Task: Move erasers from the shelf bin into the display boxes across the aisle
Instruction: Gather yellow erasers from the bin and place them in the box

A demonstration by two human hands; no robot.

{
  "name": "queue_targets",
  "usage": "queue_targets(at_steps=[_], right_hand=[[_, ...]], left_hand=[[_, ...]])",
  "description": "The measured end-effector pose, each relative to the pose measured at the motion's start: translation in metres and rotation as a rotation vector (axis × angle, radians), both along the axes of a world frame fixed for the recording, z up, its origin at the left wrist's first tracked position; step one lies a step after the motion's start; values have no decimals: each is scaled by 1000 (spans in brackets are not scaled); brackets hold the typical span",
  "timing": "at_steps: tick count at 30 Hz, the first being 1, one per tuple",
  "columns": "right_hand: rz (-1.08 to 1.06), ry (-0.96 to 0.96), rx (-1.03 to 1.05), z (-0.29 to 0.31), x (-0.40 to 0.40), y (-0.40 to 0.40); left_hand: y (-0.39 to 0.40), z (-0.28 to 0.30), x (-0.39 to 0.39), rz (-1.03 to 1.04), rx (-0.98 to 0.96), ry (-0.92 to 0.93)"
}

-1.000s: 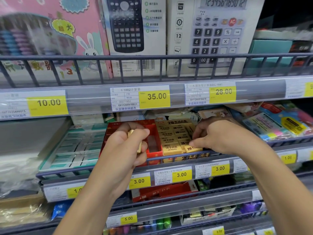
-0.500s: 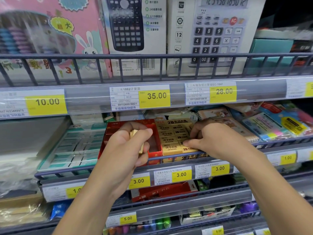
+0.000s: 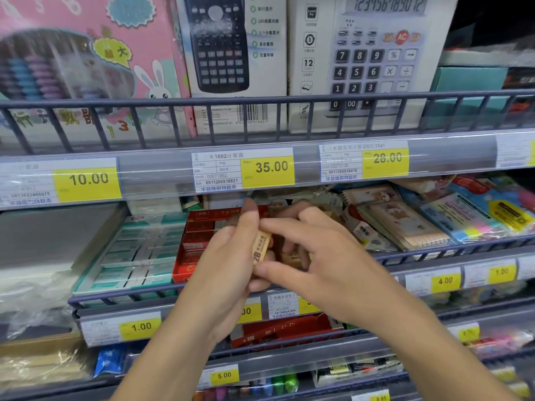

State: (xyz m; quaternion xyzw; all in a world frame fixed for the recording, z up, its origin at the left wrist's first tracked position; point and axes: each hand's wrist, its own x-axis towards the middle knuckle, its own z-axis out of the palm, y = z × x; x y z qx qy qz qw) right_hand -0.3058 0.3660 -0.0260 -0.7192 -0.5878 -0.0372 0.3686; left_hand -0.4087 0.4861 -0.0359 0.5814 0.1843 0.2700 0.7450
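A tan 2B eraser point(image 3: 261, 246) stands on end between both hands, in front of the middle shelf. My left hand point(image 3: 228, 256) holds it against its fingers. My right hand point(image 3: 312, 256) pinches its top and bottom edges between forefinger and thumb. Behind the hands lies the red display box point(image 3: 199, 238) with red-wrapped erasers. The tan eraser box to its right is almost wholly hidden by my right hand; one more tan eraser point(image 3: 292, 257) shows under the fingers.
A grey wire rail point(image 3: 121, 295) fronts the middle shelf. A teal tray of white erasers point(image 3: 136, 256) lies to the left, notebooks and sticky-note packs point(image 3: 434, 224) to the right. Calculator boxes point(image 3: 231, 62) stand on the shelf above.
My right hand left the tan eraser box and swung left with an eraser to meet my left hand. The camera moved closer to the shelf.
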Motion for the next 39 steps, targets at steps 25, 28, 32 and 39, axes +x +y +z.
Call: queue_targets(at_steps=[25,28,32,39], right_hand=[[192,653,298,-2,9,-16],[71,346,270,-4,16,-24],[-21,204,261,-6,21,-28],[-616,85,-31,4,80,-41]], left_hand=[[9,-3,-15,-115,208,-66],[9,-1,-14,-130,203,-45],[7,1,-8,-164,206,20],[14,-6,-4,-79,43,21]])
